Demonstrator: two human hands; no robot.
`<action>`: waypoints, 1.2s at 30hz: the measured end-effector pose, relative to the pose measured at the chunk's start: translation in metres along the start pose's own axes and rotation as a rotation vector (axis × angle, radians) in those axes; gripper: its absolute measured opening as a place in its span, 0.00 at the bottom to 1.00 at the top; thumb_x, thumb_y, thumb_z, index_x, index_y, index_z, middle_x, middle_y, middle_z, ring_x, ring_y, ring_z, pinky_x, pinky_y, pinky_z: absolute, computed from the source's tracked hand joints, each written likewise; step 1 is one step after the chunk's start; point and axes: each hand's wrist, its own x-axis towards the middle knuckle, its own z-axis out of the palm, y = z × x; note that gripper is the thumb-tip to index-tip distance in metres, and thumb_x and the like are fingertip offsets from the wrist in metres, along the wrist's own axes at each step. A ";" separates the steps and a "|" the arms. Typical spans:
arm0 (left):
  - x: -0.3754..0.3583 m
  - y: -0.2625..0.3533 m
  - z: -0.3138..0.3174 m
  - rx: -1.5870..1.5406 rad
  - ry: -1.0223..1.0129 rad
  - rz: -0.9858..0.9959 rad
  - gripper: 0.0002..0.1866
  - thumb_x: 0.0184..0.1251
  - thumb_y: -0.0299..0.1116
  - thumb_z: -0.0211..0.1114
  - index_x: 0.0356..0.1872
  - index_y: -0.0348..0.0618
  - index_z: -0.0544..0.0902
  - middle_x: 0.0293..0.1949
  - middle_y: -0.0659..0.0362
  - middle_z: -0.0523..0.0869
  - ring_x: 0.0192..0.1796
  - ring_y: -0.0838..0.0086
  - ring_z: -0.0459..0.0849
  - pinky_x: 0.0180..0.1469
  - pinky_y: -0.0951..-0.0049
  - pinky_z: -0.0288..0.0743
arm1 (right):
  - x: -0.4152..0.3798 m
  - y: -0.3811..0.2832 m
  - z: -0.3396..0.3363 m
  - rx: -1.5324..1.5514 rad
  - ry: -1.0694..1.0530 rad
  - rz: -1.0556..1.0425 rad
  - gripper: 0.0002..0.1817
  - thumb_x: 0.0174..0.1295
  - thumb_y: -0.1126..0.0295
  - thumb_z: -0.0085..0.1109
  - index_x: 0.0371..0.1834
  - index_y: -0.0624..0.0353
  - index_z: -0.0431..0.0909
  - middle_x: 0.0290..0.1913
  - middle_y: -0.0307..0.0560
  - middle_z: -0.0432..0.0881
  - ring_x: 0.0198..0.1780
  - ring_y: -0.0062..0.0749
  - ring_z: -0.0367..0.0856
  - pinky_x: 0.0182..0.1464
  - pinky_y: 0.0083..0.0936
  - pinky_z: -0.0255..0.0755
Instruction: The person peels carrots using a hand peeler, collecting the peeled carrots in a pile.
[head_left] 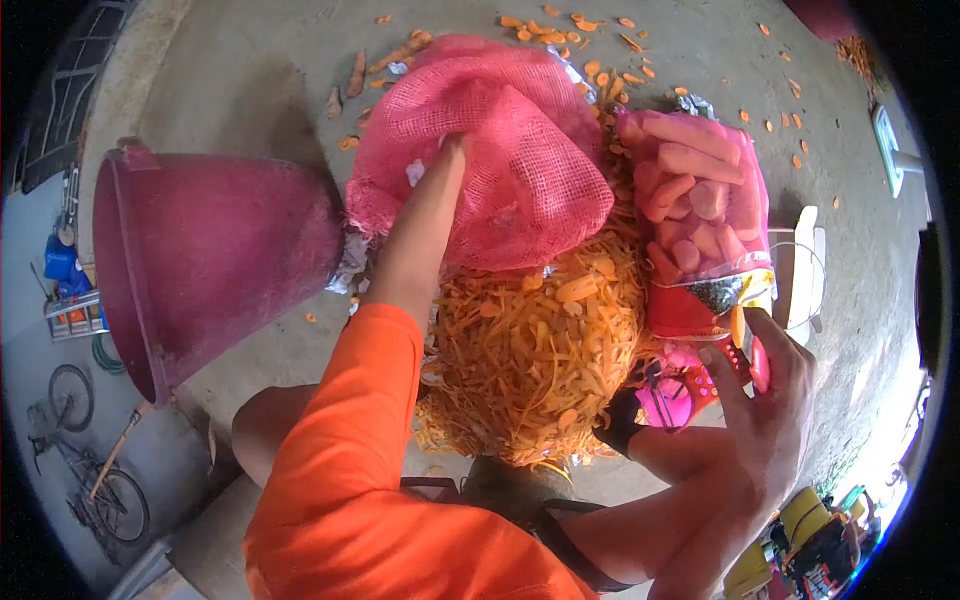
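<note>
My left hand (455, 150) reaches into a red mesh sack (530, 170); its fingers are hidden in the folds. Low on the right, my right hand (765, 400) is closed around a small pink-handled tool (760, 366), whose working end I cannot make out clearly. Just beyond those fingers stands a pink mesh bag (710, 230) filled with peeled carrots (698, 163). Between my legs lies a large heap of carrot peelings (540, 350), with the sack resting against its far side.
A big dark red bucket (220, 260) lies tipped on its side at the left. Carrot slices (590, 68) and a few whole carrots (357, 74) are scattered on the concrete floor. A white plastic object (798, 270) is beside the bag. A bicycle (100, 490) shows at far left.
</note>
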 end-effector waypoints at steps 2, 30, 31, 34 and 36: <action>-0.001 -0.004 -0.011 0.012 -0.029 -0.008 0.26 0.64 0.30 0.72 0.63 0.43 0.74 0.54 0.54 0.83 0.50 0.66 0.86 0.55 0.63 0.82 | -0.001 0.005 0.001 -0.020 0.017 0.027 0.17 0.55 0.74 0.70 0.48 0.67 0.83 0.44 0.59 0.87 0.45 0.54 0.87 0.50 0.37 0.79; -0.183 0.019 -0.183 0.000 -0.269 0.385 0.27 0.59 0.28 0.75 0.60 0.42 0.76 0.51 0.55 0.84 0.51 0.68 0.85 0.57 0.63 0.81 | -0.043 -0.008 -0.029 0.028 -0.053 -0.185 0.22 0.61 0.67 0.71 0.55 0.67 0.81 0.48 0.64 0.86 0.48 0.63 0.84 0.50 0.45 0.77; -0.202 0.044 -0.202 -0.005 -0.242 0.412 0.27 0.59 0.28 0.75 0.60 0.42 0.76 0.51 0.55 0.84 0.51 0.68 0.85 0.57 0.63 0.81 | -0.045 -0.006 -0.028 0.003 -0.040 -0.217 0.22 0.61 0.66 0.71 0.56 0.67 0.81 0.47 0.63 0.86 0.47 0.64 0.83 0.50 0.45 0.76; -0.292 0.163 -0.253 0.276 -0.059 0.307 0.32 0.54 0.19 0.78 0.61 0.44 0.76 0.54 0.58 0.84 0.54 0.70 0.84 0.61 0.69 0.78 | -0.062 -0.003 -0.020 -0.051 0.056 -0.329 0.23 0.62 0.65 0.71 0.57 0.66 0.81 0.45 0.63 0.86 0.46 0.64 0.83 0.50 0.44 0.76; -0.331 0.218 -0.278 0.111 -0.144 0.344 0.32 0.56 0.20 0.78 0.63 0.45 0.77 0.54 0.59 0.84 0.55 0.72 0.84 0.61 0.70 0.78 | -0.073 -0.006 -0.014 -0.080 0.154 -0.400 0.23 0.62 0.64 0.71 0.58 0.65 0.81 0.43 0.63 0.85 0.45 0.63 0.82 0.50 0.43 0.76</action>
